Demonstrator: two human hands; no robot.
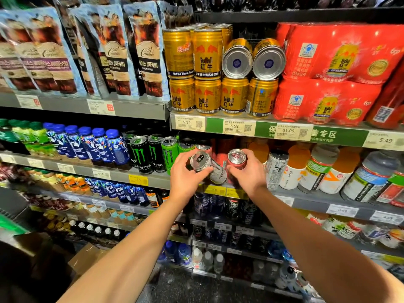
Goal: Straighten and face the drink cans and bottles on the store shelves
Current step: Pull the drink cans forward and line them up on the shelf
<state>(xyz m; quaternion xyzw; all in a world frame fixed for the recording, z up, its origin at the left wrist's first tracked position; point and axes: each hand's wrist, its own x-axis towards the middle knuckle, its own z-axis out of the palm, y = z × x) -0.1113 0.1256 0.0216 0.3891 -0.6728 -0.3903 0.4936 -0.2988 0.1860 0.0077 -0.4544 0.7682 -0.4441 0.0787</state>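
Silver aluminium is catching the light as I am gripping a white Monster can (207, 167) in my left hand (185, 176), fingers curled round it; its long axis is tilting, top leaning toward me and left, base near the front edge of the middle shelf (306, 199). My right hand (249, 173) is wrapping a red can (237, 159) just beside it, more upright. Black cans (140, 154) reading "MONSTER" are standing left; above, gold "RedBull" cans (206, 51), price tags 5.99, 5.59, 31.90.
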